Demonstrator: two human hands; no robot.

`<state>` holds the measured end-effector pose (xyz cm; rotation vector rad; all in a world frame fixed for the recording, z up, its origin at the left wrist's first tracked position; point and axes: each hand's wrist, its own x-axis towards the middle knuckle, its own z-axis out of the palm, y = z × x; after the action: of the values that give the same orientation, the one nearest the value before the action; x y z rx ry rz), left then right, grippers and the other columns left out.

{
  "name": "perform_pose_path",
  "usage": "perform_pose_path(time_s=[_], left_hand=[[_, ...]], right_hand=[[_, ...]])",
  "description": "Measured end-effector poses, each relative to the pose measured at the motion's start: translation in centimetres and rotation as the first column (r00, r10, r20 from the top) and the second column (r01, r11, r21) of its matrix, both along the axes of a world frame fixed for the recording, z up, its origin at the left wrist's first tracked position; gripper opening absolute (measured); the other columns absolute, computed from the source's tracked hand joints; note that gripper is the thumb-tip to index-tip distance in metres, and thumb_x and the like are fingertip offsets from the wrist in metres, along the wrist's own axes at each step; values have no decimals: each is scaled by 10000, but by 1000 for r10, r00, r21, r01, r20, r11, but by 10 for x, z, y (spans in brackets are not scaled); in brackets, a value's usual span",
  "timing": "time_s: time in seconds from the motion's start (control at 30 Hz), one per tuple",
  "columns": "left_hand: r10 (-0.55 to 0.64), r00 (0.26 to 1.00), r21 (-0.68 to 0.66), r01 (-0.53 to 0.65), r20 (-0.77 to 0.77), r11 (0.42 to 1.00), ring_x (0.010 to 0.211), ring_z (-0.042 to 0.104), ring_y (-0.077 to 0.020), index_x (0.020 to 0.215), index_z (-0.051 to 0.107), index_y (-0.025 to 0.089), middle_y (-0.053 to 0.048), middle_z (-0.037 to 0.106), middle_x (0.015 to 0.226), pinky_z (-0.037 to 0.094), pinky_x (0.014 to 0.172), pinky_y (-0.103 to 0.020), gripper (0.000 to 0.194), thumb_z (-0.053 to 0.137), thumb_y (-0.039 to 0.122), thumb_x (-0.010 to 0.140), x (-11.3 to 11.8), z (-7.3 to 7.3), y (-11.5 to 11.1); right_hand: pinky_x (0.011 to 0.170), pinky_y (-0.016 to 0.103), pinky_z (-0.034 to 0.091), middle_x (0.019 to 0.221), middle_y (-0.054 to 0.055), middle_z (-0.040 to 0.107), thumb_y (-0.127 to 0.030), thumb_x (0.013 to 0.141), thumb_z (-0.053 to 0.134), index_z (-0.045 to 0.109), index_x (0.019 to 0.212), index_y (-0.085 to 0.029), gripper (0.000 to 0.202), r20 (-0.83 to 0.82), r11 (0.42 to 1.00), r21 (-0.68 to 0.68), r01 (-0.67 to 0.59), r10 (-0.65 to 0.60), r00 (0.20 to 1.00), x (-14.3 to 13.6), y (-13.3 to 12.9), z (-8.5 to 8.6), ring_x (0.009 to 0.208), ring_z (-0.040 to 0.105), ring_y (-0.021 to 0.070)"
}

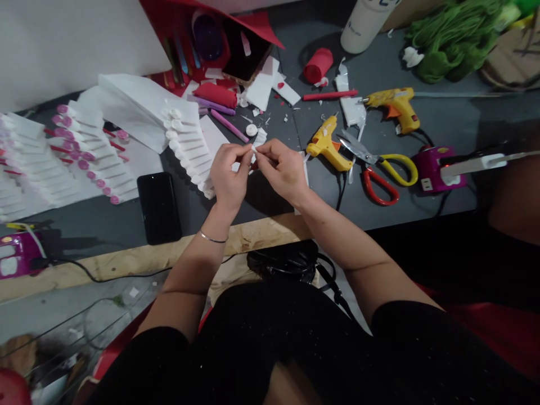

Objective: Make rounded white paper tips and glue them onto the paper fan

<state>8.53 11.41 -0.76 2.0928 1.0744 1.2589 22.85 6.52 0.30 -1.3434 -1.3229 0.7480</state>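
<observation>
Small white piece [253, 149] between fingertips of both hands, above dark tabletop [270, 198]. Left hand [230, 171] nearly closed, thumb and finger pinching piece; right hand [282, 169] likewise, closed on it from other side — other fingers curled. White rolled buds [174, 134] on thin stems, just beside left hand; yellow plastic glue gun [327, 145] near right. Forearms angled inward, wrists near wooden table edge [257, 233].

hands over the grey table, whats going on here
The left hand and right hand meet at the fingertips, pinching a small white piece. White rolled pieces lie in a row to the left, near a black phone. Two yellow glue guns and scissors rest on the table to the right, untouched.
</observation>
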Motion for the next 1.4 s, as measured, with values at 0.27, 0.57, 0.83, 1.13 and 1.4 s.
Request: perform_pose_path(time_s=[0.27,0.57,0.83,1.13,1.4], left_hand=[[-18,1000,-116,17,-5,993,960,715,-187,1102,782,279,-51,763,1030,582,849,-334,346,609,566,1017,-2,0,7],[30,995,-20,-28,96,999,881,702,-173,977,785,232,-44,765,935,560,798,-312,337,665,546,993,1,3,6],[92,994,9,-92,51,996,820,671,-176,923,767,241,-36,735,859,546,780,-332,371,634,579,999,0,-1,8],[90,993,68,-85,-78,994,875,679,-190,961,772,243,-42,737,902,548,853,-353,325,588,498,1044,-1,-2,3],[60,993,84,-52,-101,995,899,689,-201,997,782,236,-62,741,930,547,844,-349,331,561,476,1057,1,-5,5]], right_hand=[[726,274,492,823,-23,762,-322,1001,577,694,1054,-224,161,96,1000,0,-2,2,995,5,-1,5,727,714,127],[714,249,475,852,3,777,-353,1015,601,647,999,-207,154,134,995,-98,-1,15,991,4,3,13,764,722,139],[720,248,485,852,6,782,-276,1002,570,646,995,-204,105,104,995,-71,-67,75,992,4,3,13,755,719,138],[701,256,503,804,-5,774,-338,1001,558,619,949,-209,151,-23,995,-95,-42,40,999,-2,3,7,683,690,120],[687,267,482,801,3,770,-308,988,552,616,909,-209,141,-13,995,-98,2,-4,1000,-1,5,4,691,681,121]])
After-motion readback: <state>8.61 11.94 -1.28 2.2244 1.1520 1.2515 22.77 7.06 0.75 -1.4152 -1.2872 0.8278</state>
